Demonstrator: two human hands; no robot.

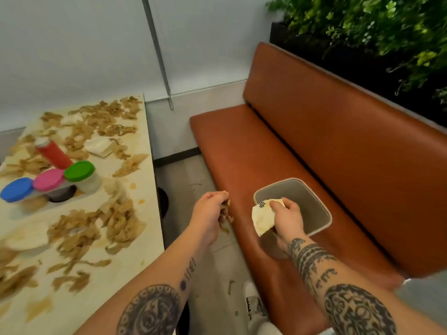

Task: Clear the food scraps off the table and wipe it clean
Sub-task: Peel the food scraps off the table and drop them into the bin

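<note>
Brown food scraps lie scattered over the pale table on the left. My left hand is off the table's right edge, above the floor, and grips a clump of scraps. My right hand holds a cream cloth with a dark pattern at the near rim of a grey bin. The bin stands on the seat of the brown bench.
On the table stand a red bottle and jars with green, pink and blue lids, plus crumpled napkins. The bench back rises on the right, with plants behind. A few scraps lie on the floor.
</note>
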